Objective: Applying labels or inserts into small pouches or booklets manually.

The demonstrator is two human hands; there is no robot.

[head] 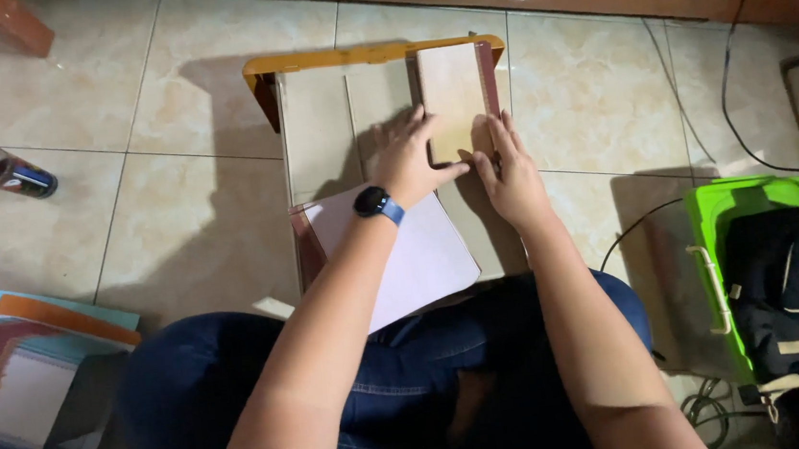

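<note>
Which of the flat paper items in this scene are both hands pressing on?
The tan card with a dark red border on the small table. The left hand and right hand touch it; the white sheet lies under the left wrist.

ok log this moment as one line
left hand: flat on small book | right hand: at book's lower right edge | book: on low wooden table | white sheet: under left wrist

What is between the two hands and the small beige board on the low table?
Nothing visible. The left hand lies flat on the lower left edge of the beige board, and the right hand touches its lower right corner. The white paper lies nearer the person, apart.
</note>
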